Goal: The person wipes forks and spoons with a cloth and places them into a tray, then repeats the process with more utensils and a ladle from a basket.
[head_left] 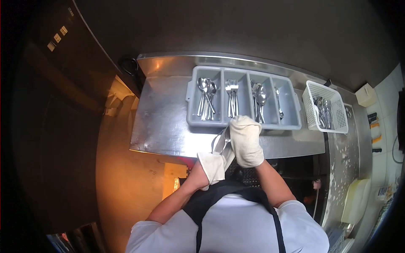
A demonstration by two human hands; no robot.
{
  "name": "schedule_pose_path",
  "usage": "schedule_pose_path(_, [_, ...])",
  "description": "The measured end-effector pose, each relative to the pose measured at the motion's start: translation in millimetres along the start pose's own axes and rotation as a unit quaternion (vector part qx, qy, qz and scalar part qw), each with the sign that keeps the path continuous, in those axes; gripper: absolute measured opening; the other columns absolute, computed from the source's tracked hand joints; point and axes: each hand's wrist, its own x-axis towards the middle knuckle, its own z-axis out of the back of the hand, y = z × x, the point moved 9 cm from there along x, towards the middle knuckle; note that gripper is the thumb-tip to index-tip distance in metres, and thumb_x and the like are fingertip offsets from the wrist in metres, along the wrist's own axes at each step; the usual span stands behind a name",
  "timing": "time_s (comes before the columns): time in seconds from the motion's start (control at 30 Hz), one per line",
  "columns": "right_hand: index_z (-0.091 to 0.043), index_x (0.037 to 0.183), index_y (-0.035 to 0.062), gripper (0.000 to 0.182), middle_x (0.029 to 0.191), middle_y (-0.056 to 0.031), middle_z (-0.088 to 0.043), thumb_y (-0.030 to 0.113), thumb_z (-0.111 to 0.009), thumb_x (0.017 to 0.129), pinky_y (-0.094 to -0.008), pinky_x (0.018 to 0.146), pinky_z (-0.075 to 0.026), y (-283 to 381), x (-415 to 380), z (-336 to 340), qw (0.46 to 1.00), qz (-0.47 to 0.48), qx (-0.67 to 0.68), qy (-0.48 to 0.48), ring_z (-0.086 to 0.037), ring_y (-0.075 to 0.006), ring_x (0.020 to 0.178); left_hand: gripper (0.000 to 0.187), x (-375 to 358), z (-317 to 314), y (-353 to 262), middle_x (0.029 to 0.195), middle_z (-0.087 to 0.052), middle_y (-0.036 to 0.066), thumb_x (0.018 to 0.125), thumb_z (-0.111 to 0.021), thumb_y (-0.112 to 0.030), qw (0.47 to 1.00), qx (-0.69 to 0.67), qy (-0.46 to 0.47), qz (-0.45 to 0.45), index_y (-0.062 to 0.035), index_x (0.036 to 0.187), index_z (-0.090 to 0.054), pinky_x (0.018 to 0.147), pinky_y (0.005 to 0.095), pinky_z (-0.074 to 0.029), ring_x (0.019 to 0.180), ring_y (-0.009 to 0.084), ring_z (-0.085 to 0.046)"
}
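Observation:
Cream cloth gloves cover both of my hands, just in front of the grey cutlery tray [201, 123]. My left hand [214, 166] is closed around several shiny spoons [221, 143], whose bowls stick up past the glove. Close beside it, my right hand [246, 141] is curled against the upper end of this metal; what lies inside its fingers is hidden. Within the tray, spoons [206, 97] lie in the left compartment and forks [232, 95] in the second. The third holds forks mixed with larger spoons [261, 97], and the fourth has a few small spoons [280, 105].
A white perforated basket [310, 101] of mixed cutlery [324, 111] stands right of the tray on the steel counter [162, 114]. Farther right, a wet steel surface [344, 168] runs along the wall. A dark wall rises behind the counter.

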Motion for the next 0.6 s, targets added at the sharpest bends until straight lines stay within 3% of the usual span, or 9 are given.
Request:
schedule_pose_path(0.07, [-0.055,0.088,0.0,0.016,0.075,-0.0109,-0.058,0.007,-0.059,0.074,-0.0335,0.061,-0.047,-1,10,35,0.994,0.078,-0.073,-0.039,-0.057,-0.0266,0.069,0.012,4,-13,-11,0.08,-0.062,0.006,0.089,-0.058,-0.012,0.997,0.023,-0.054,-0.05,-0.0015,0.093,-0.062,0.062,0.0306,-0.048,0.07,0.0139,-0.059])
schedule_pose_path(0.13, [-0.053,0.096,-0.0011,0.024,0.077,-0.0144,-0.059,0.009,-0.06,0.075,-0.0364,0.061,-0.048,4,8,64,0.974,0.132,-0.171,-0.065,-0.058,-0.0298,0.069,0.015,6,-28,-13,0.082,-0.062,0.006,0.09,-0.057,-0.015,0.996,-0.064,-0.06,-0.001,-0.0018,0.094,-0.061,0.065,0.0305,-0.048,0.073,0.0143,-0.06])
schedule_pose_path(0.23, [-0.051,0.093,0.0009,0.022,0.077,-0.0181,-0.057,0.008,-0.059,0.074,-0.0396,0.06,-0.048,6,-20,50,0.942,0.138,-0.237,0.196,-0.06,-0.0299,0.068,0.017,23,-58,-18,0.084,-0.062,0.006,0.09,-0.058,-0.018,0.997,-0.071,-0.022,0.002,-0.0019,0.096,-0.061,0.069,0.0302,-0.049,0.077,0.0151,-0.061])
schedule_pose_path(0.27, [-0.05,0.09,0.002,0.021,0.075,-0.0168,-0.057,0.008,-0.061,0.072,-0.0352,0.057,-0.048,30,-25,51,0.911,0.144,-0.255,0.291,-0.062,-0.0261,0.071,0.018,28,-71,-19,0.084,-0.062,0.006,0.09,-0.058,-0.019,0.999,-0.052,-0.002,-0.01,-0.0019,0.096,-0.06,0.07,0.0301,-0.049,0.078,0.0153,-0.061])
schedule_pose_path(0.4, [-0.053,0.08,-0.0012,0.011,0.077,-0.0179,-0.061,0.005,-0.055,0.072,-0.0384,0.05,-0.046,-16,-6,57,0.98,0.096,0.077,0.159,-0.063,-0.0295,0.064,0.017,16,-93,-1,0.089,-0.062,0.008,0.089,-0.06,-0.017,0.988,-0.014,-0.145,0.041,-0.0022,0.097,-0.06,0.072,0.0303,-0.049,0.082,0.0163,-0.061])
schedule_pose_path(0.47, [-0.054,0.082,-0.0032,0.01,0.077,-0.0187,-0.061,0.003,-0.052,0.074,-0.0376,0.048,-0.046,-19,-8,50,0.973,0.109,0.013,0.202,-0.063,-0.0287,0.062,0.018,8,-106,1,0.092,-0.062,0.009,0.088,-0.061,-0.016,0.985,0.106,-0.134,-0.012,-0.0023,0.099,-0.06,0.073,0.0308,-0.049,0.084,0.0168,-0.061])
schedule_pose_path(0.5, [-0.054,0.086,-0.0044,0.012,0.076,-0.0192,-0.061,0.001,-0.05,0.076,-0.0361,0.048,-0.046,-17,-16,42,0.94,0.145,-0.136,0.278,-0.064,-0.027,0.062,0.019,1,-109,0,0.096,-0.062,0.011,0.087,-0.062,-0.014,0.968,0.193,-0.149,-0.055,-0.0023,0.101,-0.059,0.075,0.0318,-0.049,0.087,0.017,-0.061])
schedule_pose_path(0.57, [-0.054,0.091,-0.0086,0.017,0.078,-0.0235,-0.059,0.002,-0.048,0.079,-0.0383,0.054,-0.048,13,-33,53,0.834,0.229,-0.381,0.327,-0.063,-0.0312,0.065,0.018,-2,-112,2,0.096,-0.062,0.01,0.087,-0.062,-0.013,0.977,0.094,-0.187,-0.042,-0.002,0.101,-0.059,0.075,0.0325,-0.049,0.086,0.0172,-0.061])
schedule_pose_path(0.6, [-0.054,0.091,-0.0091,0.018,0.08,-0.0249,-0.058,0.004,-0.047,0.08,-0.0399,0.059,-0.048,24,-41,51,0.824,0.255,-0.387,0.326,-0.062,-0.034,0.069,0.018,-5,-110,3,0.095,-0.063,0.009,0.087,-0.062,-0.013,0.977,0.046,-0.207,-0.039,-0.0019,0.1,-0.059,0.075,0.0328,-0.05,0.085,0.0173,-0.061])
